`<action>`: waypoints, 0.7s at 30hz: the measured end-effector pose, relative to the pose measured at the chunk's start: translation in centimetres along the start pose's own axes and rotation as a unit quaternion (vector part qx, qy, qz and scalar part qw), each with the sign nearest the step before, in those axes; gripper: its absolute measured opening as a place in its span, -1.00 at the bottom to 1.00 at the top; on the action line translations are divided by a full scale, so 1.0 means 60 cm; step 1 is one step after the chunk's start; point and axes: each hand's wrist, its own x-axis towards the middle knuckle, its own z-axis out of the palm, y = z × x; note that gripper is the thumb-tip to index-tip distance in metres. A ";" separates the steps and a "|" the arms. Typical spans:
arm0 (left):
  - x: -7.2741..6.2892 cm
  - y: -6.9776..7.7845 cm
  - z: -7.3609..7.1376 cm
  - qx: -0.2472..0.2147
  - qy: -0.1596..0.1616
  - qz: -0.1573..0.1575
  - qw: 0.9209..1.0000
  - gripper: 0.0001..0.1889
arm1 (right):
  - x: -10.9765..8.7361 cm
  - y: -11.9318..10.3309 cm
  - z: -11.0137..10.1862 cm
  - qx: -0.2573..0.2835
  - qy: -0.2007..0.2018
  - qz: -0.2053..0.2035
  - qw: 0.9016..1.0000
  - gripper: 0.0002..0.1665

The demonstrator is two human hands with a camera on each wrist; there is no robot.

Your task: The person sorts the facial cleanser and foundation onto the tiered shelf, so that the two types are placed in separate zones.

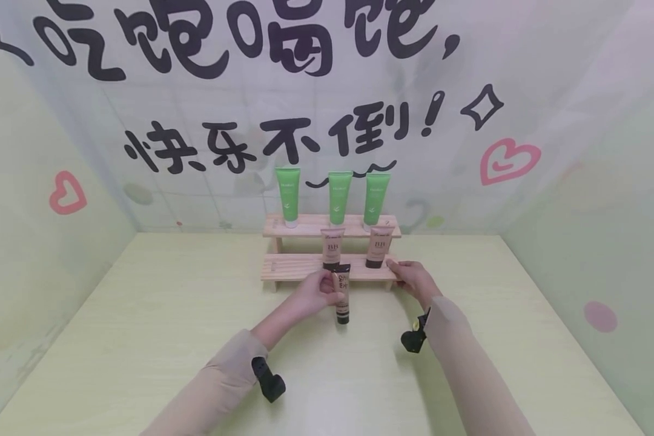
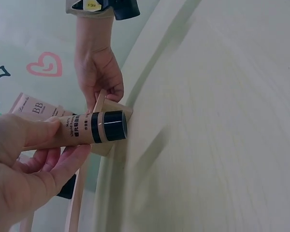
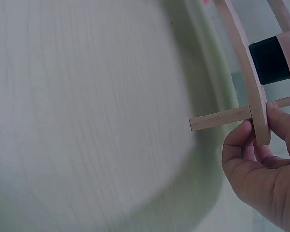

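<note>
My left hand (image 1: 312, 295) pinches a beige cosmetic tube (image 1: 343, 307) with a black cap, held cap down in front of the lower tier of a two-tier wooden rack (image 1: 294, 267). In the left wrist view, thumb and fingers (image 2: 49, 126) grip the tube's body, leaving its black cap (image 2: 115, 125) free. My right hand (image 1: 416, 282) grips the right end of the lower board, thumb on top and fingers beneath, as the right wrist view shows. Two pinkish BB cream tubes (image 1: 379, 247) stand cap down on that lower board, one of them right behind the held tube.
On the upper board stand three green tubes (image 1: 289, 195) with white caps. The rack sits near the back of a pale wooden table (image 1: 196, 303). A printed backdrop (image 1: 223, 97) rises behind it, and side panels (image 1: 594, 230) flank the table.
</note>
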 end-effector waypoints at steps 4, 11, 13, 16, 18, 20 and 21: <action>-0.004 -0.005 -0.022 0.013 0.023 0.016 1.000 -0.58 | -0.001 0.000 -0.001 0.007 -0.001 -0.001 1.000 -0.31; 0.000 -0.007 -0.061 0.032 0.073 0.006 0.997 -0.63 | -0.002 0.001 0.000 0.003 0.000 -0.004 1.000 -0.33; 0.004 -0.007 -0.076 0.028 0.081 0.002 0.996 -0.60 | -0.001 0.002 0.001 0.000 0.002 -0.004 1.000 -0.34; 0.009 -0.009 -0.099 0.026 0.088 0.008 0.996 -0.55 | -0.001 0.003 0.002 0.002 0.002 -0.005 1.000 -0.33; 0.012 -0.012 -0.114 0.030 0.091 0.016 0.995 -0.54 | -0.003 0.002 0.003 0.004 0.005 -0.002 1.000 -0.32; 0.014 -0.015 -0.128 0.040 0.095 0.026 0.994 -0.53 | -0.004 0.000 0.004 0.005 0.004 -0.002 1.000 -0.31; 0.015 -0.016 -0.134 0.047 0.098 0.030 0.994 -0.53 | -0.005 -0.001 0.004 0.005 0.006 -0.001 1.000 -0.31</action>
